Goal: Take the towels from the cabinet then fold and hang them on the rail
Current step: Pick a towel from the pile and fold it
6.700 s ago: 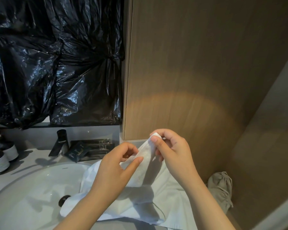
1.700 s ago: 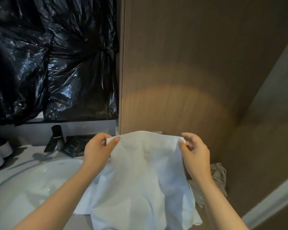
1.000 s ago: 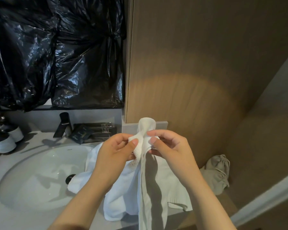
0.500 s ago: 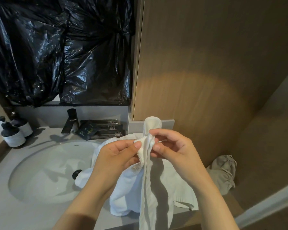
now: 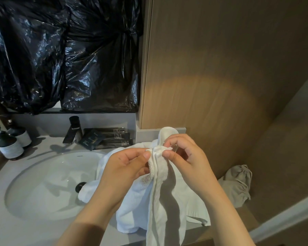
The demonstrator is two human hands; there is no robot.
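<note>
A white towel (image 5: 159,206) hangs in a narrow gathered strip at lower centre of the frame. Its top edge is pinched between the left hand (image 5: 126,167) and the right hand (image 5: 188,157), thumbs and forefingers closed on the cloth. Behind it a heap of white towelling (image 5: 132,208) lies on the worktop (image 5: 16,228), spilling over the sink (image 5: 43,183) rim. A grey cloth (image 5: 238,183) sits at right, by the wooden panel (image 5: 212,68).
</note>
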